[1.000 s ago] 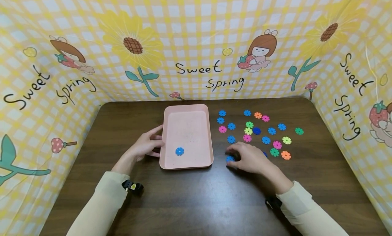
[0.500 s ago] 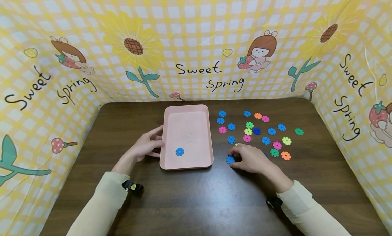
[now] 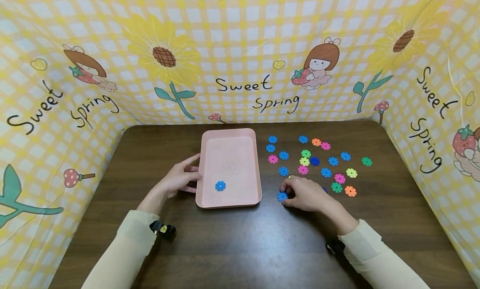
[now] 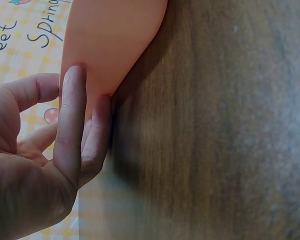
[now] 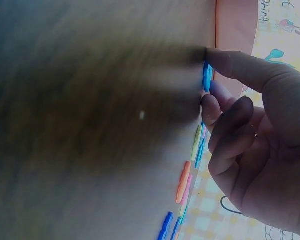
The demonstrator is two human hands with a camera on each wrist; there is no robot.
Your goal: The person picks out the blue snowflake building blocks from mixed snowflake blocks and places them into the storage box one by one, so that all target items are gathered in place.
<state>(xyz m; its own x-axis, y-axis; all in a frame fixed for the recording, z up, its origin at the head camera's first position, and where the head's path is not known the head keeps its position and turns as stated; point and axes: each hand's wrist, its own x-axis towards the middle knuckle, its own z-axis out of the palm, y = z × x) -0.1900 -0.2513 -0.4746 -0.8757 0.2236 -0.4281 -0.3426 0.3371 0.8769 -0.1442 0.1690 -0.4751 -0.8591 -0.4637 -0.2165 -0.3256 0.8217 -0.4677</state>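
A pink tray point(image 3: 228, 203) lies on the table with one blue snowflake disc point(image 3: 220, 186) inside. At the tray's left wall is my left hand point(image 3: 179, 178); its fairly straight fingers point(image 4: 71, 110) touch the outer side in the left wrist view. Right of the tray, my right hand point(image 3: 305, 193) has thumb and index finger at opposite edges of another blue snowflake disc point(image 3: 282, 196), pinching it at the tabletop. That disc appears edge-on point(image 5: 207, 76) between thumb and finger in the right wrist view. The right hand partly hides a dark blue disc point(image 3: 324, 190).
Several loose discs, such as a pink disc point(image 3: 303, 170), an orange disc point(image 3: 350, 191) and a green disc point(image 3: 366, 161), lie flat on the brown table point(image 3: 232, 247) right of the tray. A checked cloth point(image 3: 240, 43) walls the back and sides.
My right thumb and index finger have drawn slightly right and closed in on the blue disc, uncovering more of it. The left hand and tray stay in place.
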